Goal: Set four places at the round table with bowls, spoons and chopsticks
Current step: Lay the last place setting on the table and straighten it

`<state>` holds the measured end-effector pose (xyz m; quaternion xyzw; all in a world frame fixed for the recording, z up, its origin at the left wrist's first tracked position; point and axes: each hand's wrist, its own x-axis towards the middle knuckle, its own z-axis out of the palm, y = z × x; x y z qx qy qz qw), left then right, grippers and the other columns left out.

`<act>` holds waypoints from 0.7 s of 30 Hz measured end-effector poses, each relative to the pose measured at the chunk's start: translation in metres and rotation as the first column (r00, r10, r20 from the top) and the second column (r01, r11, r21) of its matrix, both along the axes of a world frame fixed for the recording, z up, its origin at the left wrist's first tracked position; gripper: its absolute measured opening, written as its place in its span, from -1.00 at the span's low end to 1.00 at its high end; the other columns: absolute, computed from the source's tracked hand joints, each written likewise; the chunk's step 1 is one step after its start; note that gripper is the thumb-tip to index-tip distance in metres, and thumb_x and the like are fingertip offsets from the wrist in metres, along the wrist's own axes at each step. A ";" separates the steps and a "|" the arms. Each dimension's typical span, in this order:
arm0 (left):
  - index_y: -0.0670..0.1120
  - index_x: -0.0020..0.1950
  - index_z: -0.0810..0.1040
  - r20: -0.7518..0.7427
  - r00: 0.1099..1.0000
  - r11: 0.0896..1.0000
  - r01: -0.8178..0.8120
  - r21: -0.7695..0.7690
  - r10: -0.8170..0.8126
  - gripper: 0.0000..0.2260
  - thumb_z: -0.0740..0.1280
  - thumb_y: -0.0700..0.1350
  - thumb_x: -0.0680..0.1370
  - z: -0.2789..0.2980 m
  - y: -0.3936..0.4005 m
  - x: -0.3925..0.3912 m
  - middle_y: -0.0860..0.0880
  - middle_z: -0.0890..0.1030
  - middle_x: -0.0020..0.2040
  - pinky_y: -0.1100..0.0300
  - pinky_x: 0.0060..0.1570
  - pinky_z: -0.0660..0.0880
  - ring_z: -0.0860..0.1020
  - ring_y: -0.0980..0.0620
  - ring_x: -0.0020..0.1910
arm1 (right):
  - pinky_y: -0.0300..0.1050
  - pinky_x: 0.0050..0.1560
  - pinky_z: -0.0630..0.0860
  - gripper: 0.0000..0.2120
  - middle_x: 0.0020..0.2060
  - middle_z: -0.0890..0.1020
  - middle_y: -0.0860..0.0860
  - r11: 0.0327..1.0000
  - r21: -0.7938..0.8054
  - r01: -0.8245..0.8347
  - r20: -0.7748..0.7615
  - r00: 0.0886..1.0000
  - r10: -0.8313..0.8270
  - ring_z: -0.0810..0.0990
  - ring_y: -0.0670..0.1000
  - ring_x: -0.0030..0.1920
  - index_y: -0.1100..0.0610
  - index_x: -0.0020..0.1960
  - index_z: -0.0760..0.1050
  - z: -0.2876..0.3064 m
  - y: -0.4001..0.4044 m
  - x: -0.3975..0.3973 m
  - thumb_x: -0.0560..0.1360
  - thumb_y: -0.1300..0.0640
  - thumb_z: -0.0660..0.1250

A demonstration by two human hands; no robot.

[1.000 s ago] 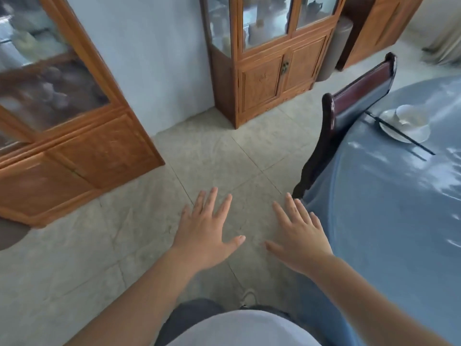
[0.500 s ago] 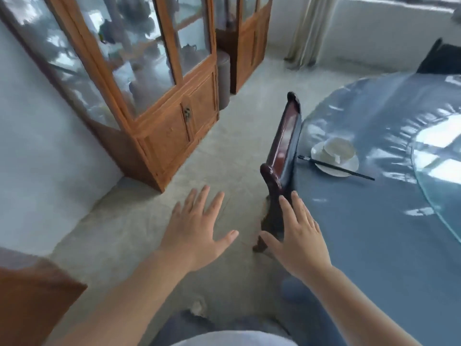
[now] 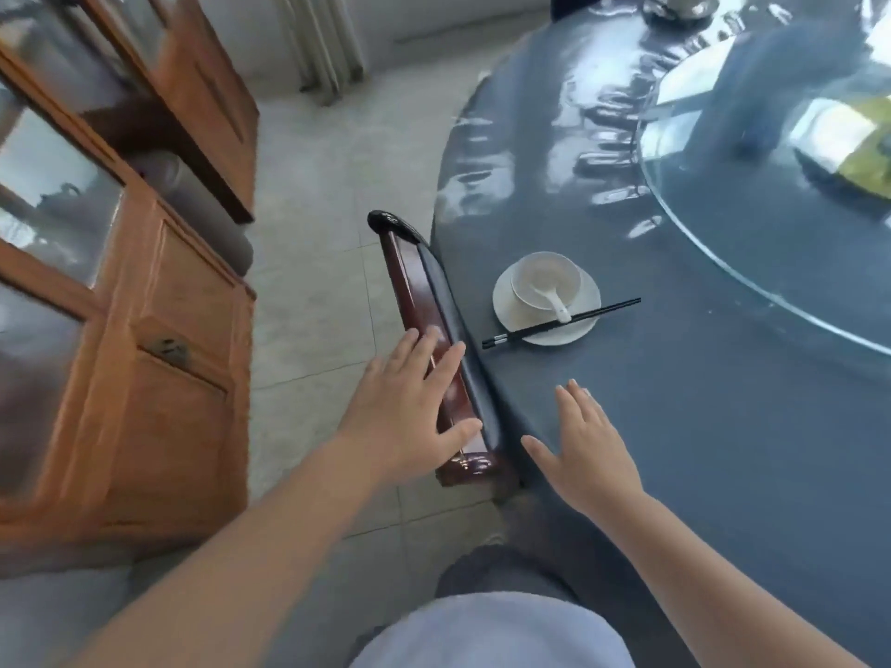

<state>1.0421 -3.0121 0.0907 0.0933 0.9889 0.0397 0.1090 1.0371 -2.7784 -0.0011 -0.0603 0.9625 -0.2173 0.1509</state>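
One place stands on the round table [image 3: 675,426] with its grey-blue cloth: a white bowl [image 3: 535,274] on a white plate [image 3: 573,330], a white spoon [image 3: 554,301] lying in the bowl, and black chopsticks [image 3: 612,311] across the plate's near edge. My left hand [image 3: 405,402] is open with fingers spread, over the top rail of a dark wooden chair [image 3: 419,301] pushed against the table. My right hand [image 3: 588,450] is open and empty above the table's near edge, a little short of the place setting.
A glass turntable [image 3: 723,224] covers the table's centre at the right. Wooden cabinets with glass doors [image 3: 159,330] line the left, leaving a tiled floor strip [image 3: 313,291] between them and the chair. A metal dish [image 3: 675,7] sits at the table's far edge.
My view has swung right, from the cabinets and floor onto the table. The place setting came closer. My left hand now lies over the chair back, my right over the table edge.
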 end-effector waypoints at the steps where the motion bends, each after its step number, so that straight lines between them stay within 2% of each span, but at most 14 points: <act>1: 0.11 0.59 -0.14 0.009 0.999 0.999 0.045 -0.005 -0.045 -0.21 -0.04 0.43 0.45 -0.002 -0.004 -0.018 -0.01 -0.15 0.62 -0.14 0.52 -0.01 -0.18 -0.03 0.59 | -0.08 0.50 0.02 -0.21 0.59 0.00 0.00 1.000 -0.007 0.024 0.014 1.000 -0.024 -0.07 -0.02 0.57 0.10 0.58 -0.03 -0.004 -0.006 -0.009 0.55 -0.28 0.16; 8: 0.11 0.59 -0.06 0.060 0.949 0.951 0.307 0.029 -0.308 -0.23 -0.02 0.41 0.45 -0.013 -0.030 -0.134 -0.02 -0.10 0.62 -0.07 0.50 -0.08 -0.15 0.00 0.59 | -0.09 0.49 0.05 -0.27 0.58 0.09 0.03 0.998 -0.009 0.068 0.004 0.998 -0.068 0.03 0.01 0.56 0.14 0.58 0.05 -0.018 -0.050 -0.046 0.57 -0.21 0.18; 10: 0.12 0.59 -0.03 0.055 0.914 0.915 0.401 0.038 -0.402 -0.25 0.03 0.39 0.47 -0.022 -0.029 -0.171 -0.04 -0.08 0.62 -0.10 0.50 -0.03 -0.13 -0.03 0.59 | -0.07 0.45 0.16 -0.28 0.51 0.27 0.11 0.996 0.014 0.083 -0.064 0.995 -0.082 0.24 0.08 0.51 0.23 0.51 0.23 -0.020 -0.061 -0.053 0.52 -0.14 0.32; 12: 0.11 0.59 -0.02 0.056 0.862 0.864 0.501 0.057 -0.504 -0.25 0.08 0.37 0.48 -0.033 -0.024 -0.209 -0.04 -0.09 0.62 -0.11 0.51 -0.02 -0.13 -0.04 0.59 | 0.04 0.34 0.37 -0.30 0.36 0.48 0.20 0.987 0.002 0.162 -0.164 0.974 -0.159 0.47 0.17 0.36 0.31 0.38 0.43 -0.024 -0.072 -0.062 0.39 -0.07 0.51; 13: 0.11 0.59 -0.03 0.061 0.833 0.835 0.546 0.068 -0.550 -0.25 0.10 0.36 0.49 -0.040 -0.020 -0.227 -0.04 -0.10 0.62 -0.11 0.50 -0.02 -0.14 -0.04 0.59 | 0.09 0.29 0.42 -0.30 0.32 0.52 0.21 0.980 0.002 0.200 -0.196 0.961 -0.195 0.51 0.18 0.32 0.31 0.35 0.46 -0.028 -0.076 -0.066 0.36 -0.07 0.54; 21: -0.01 0.61 -0.08 0.159 0.526 0.544 0.831 0.113 -0.836 -0.17 0.27 0.27 0.52 -0.081 0.030 -0.309 -0.07 -0.15 0.62 -0.10 0.53 -0.01 -0.18 -0.05 0.59 | 0.13 0.39 0.36 -0.18 0.45 0.37 0.20 0.879 0.108 0.464 -0.090 0.886 -0.456 0.34 0.17 0.46 0.28 0.46 0.33 -0.035 -0.117 -0.080 0.41 -0.22 0.42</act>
